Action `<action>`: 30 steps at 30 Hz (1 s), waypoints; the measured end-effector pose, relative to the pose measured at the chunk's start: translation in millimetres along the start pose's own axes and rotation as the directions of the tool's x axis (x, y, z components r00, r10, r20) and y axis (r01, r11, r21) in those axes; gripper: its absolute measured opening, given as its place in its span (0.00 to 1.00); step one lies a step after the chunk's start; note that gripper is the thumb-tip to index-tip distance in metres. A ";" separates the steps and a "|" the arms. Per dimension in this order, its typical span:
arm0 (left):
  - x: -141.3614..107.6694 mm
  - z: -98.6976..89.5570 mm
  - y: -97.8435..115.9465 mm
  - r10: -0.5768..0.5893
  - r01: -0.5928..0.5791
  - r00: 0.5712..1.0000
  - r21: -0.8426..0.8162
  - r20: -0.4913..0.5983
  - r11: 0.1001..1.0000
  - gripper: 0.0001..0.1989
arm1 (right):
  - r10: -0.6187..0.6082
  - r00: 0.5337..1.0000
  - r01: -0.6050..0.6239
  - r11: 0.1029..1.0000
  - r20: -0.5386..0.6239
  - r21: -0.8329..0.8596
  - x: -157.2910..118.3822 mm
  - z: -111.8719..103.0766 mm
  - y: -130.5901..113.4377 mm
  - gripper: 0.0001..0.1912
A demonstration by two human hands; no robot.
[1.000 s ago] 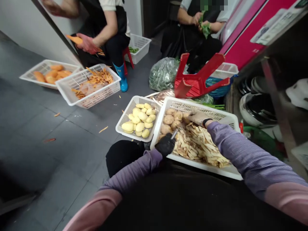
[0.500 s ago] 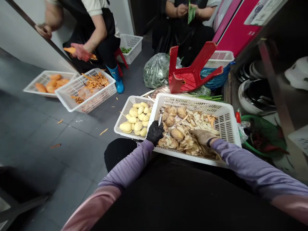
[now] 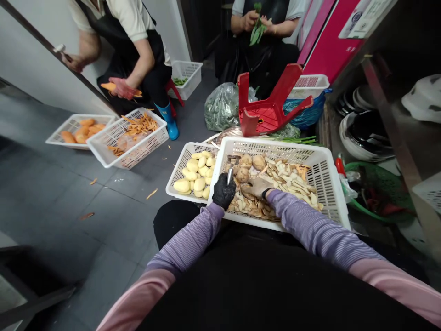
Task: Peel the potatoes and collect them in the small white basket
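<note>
Beside the peel basket [image 3: 324, 184], peeled potatoes [image 3: 195, 177], left grip [image 3: 223, 191] clasping peeler [image 3: 230, 174], right grip [image 3: 257, 187] around potato.

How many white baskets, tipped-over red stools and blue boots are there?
White baskets: 6
Tipped-over red stool: 1
Blue boot: 1
Total: 8

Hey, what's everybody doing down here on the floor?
A person's black-gloved left hand grips a peeler over a white basket of unpeeled potatoes and peelings; the right hand holds a potato. Peeled potatoes fill the smaller basket. Nearby, one person peels a carrot, another handles greens.
</note>
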State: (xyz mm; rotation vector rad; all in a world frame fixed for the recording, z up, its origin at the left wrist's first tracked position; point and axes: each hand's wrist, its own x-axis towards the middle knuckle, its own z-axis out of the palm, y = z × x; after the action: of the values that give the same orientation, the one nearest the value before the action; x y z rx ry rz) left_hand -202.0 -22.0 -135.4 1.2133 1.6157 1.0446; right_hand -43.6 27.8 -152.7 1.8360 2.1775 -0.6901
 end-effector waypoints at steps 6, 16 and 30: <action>-4.5 -5.0 -0.8 0.256 -0.227 0.955 0.185 -0.152 0.956 0.06 | 0.084 0.982 -0.078 0.996 0.169 -0.040 10.5 19.6 12.2 0.44; -6.3 -4.6 4.7 0.317 -0.503 0.863 0.611 0.394 0.611 0.09 | -0.039 0.966 0.212 0.691 -0.257 0.691 -104.7 -10.8 61.4 0.33; 10.4 78.5 97.9 0.251 -0.843 0.525 0.537 0.813 0.023 0.12 | 0.016 0.846 0.081 0.984 -0.533 0.157 -150.0 -11.9 84.1 0.32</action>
State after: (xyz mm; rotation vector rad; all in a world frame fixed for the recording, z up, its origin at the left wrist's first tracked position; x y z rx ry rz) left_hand -102.9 16.5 -67.9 2.9268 1.1145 -0.1285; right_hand 69.8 -87.6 -93.4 2.3105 2.5521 -0.4132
